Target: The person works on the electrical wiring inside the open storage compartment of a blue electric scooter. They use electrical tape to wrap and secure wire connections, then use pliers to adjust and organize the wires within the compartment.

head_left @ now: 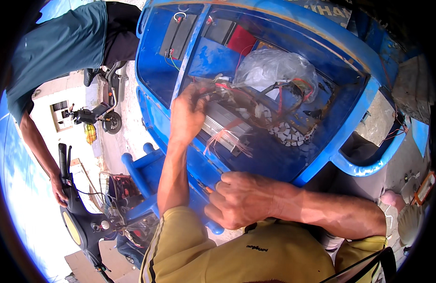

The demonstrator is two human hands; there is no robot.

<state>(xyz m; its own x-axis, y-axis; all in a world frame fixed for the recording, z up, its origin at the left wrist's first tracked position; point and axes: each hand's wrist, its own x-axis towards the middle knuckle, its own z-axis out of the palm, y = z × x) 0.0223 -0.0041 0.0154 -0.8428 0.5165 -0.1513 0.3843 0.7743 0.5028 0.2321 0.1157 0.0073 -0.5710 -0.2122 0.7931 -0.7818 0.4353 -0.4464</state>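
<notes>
My left hand (188, 113) reaches into a blue metal compartment, its fingers closed on wires at the upper end of a silver finned metal box (223, 127). Pinkish loose wire strands (222, 139) are bunched across the box's lower end. From its upper end a tangle of dark and red wires (246, 101) with white connectors spreads to the right; some of it is blurred. Nearer me, my right hand (241, 198) is curled into a fist beside the compartment's near edge. Whatever that fist may hold is hidden.
A clear plastic bag (274, 70) lies in the compartment near white tile-like pieces (289, 134). Dark batteries (178, 37) sit at the far left behind a blue crossbar (192, 52). On the left, another person (67, 40) stands with a hand on a scooter handlebar (64, 177).
</notes>
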